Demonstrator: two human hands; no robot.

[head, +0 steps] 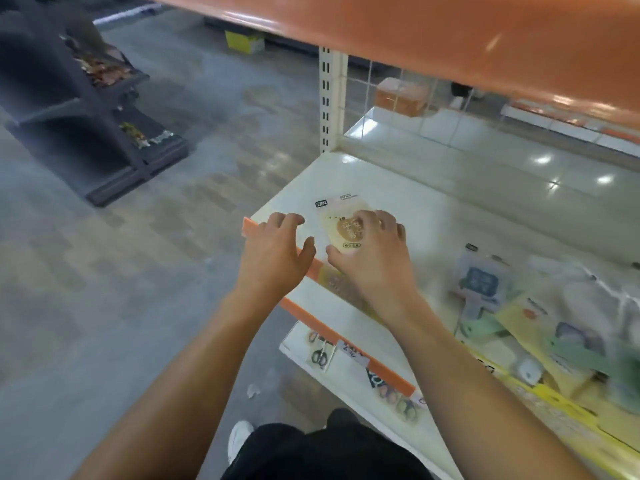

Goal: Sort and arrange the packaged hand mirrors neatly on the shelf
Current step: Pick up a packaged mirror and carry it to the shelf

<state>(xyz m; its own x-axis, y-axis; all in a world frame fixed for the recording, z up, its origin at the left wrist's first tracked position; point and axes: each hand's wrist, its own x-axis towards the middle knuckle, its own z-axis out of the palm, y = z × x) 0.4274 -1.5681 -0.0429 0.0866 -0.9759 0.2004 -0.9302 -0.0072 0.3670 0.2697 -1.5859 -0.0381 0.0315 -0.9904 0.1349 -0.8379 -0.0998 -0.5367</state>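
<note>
A packaged hand mirror [341, 220] with a cream card and a brown heart-shaped face lies flat near the left front corner of the white shelf [398, 209]. My right hand [367, 251] rests on top of it, fingers curved down onto the pack and thumb at its near edge. My left hand [277, 247] hovers just left of the pack, over the shelf's orange front edge [325, 327], fingers loosely curled and holding nothing. A heap of more packaged mirrors [540, 317] in blue, green and yellow lies on the shelf at the right, blurred.
An orange upper shelf [450, 36] overhangs close above. A wire grid back panel [408, 95] closes the rear. Below, a lower shelf [346, 372] carries packaged scissors. A dark display rack [79, 109] stands across the aisle at the left.
</note>
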